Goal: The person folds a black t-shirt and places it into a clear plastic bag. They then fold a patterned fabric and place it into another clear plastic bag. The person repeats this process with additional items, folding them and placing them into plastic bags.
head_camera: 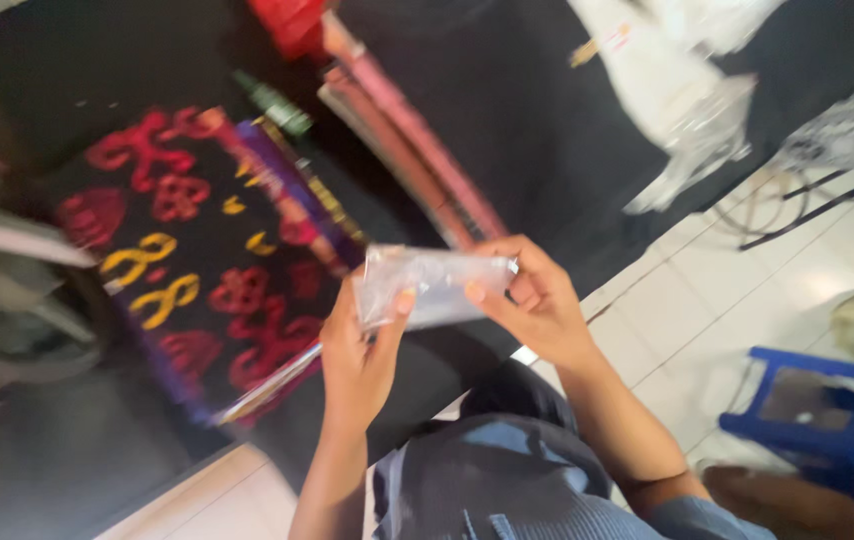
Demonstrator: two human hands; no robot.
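A black cloth (507, 110) is covering the tabletop. On it a dark patterned fabric (197, 260) is lying, showing red and yellow motifs, with a purple border (292, 195) running along its right edge. Just beside that border, pink and brown folded strips (417, 160) are stretching diagonally. A green marker (272, 103) is resting near the fabric's top corner, and something red (292, 22) is sitting at the upper edge. Clear plastic wrap (692, 130) is lying crumpled to the upper right, blurred. Down on the white tiled floor (697, 330), a blue plastic stool (827, 410) is standing at the right.
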